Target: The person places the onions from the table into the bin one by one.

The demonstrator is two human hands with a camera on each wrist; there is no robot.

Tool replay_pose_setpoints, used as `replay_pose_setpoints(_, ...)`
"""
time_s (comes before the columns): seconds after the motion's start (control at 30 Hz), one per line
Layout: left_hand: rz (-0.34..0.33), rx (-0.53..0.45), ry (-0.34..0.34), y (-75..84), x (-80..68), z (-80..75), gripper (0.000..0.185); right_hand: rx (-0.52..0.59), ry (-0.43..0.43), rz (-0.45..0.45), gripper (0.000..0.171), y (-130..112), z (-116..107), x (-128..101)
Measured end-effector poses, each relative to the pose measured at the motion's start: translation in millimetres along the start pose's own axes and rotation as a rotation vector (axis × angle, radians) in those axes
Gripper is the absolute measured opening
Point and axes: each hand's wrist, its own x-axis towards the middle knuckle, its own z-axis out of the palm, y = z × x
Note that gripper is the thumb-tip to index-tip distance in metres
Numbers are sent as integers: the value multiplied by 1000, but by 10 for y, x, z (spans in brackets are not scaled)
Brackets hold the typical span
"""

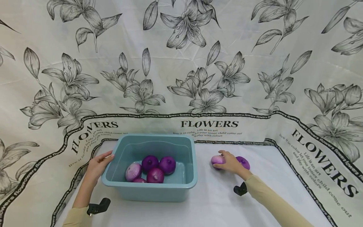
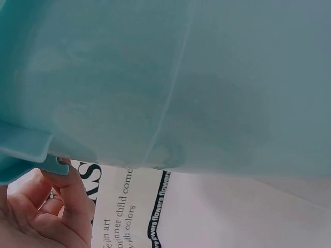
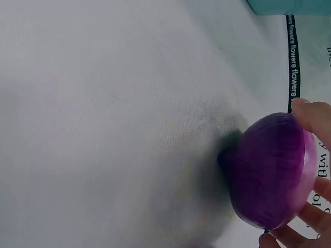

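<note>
A teal plastic bin (image 1: 170,188) stands on the white cloth-covered table and holds several purple onions (image 1: 154,168). My left hand (image 1: 99,164) grips the bin's left rim; in the left wrist view its fingers (image 2: 64,188) curl under the rim of the bin (image 2: 181,77). To the right of the bin, my right hand (image 1: 227,162) grips a pale purple onion (image 1: 216,160) that rests on the table. In the right wrist view that onion (image 3: 269,173) sits between my fingers (image 3: 315,116). A darker onion (image 1: 244,162) lies just behind the hand.
A cloth (image 1: 181,78) printed with flowers and the word FLOWERS hangs behind the table and drapes over both its sides. Black wrist camera mounts (image 1: 98,207) show at both forearms. White tabletop (image 1: 215,201) stretches in front of the bin and the right hand.
</note>
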Motion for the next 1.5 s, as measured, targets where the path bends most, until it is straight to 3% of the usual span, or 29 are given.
replay_pose_setpoints(0.2,3,-8,1,8,-4,-2,65,28,17,-9,80,39,79,4)
replay_pose_setpoints(0.5,-1,-13,9,2,-3,13,66,5,-52,90,89,-14,169,-17)
replay_pose_setpoints(0.63,-6,-27,7,0,-10,20,66,61,-86,118,93,-35,215,-19)
replay_pose_setpoints(0.77,-3,-25,8,-6,-2,24,66,127,-66,141,92,-55,256,-5)
replay_pose_setpoints(1.27,7,-18,12,36,39,17,64,75,8,105,78,-85,339,76)
replay_pose_setpoints(1.5,-1,-31,4,-1,8,12,64,31,-12,110,78,-157,398,67)
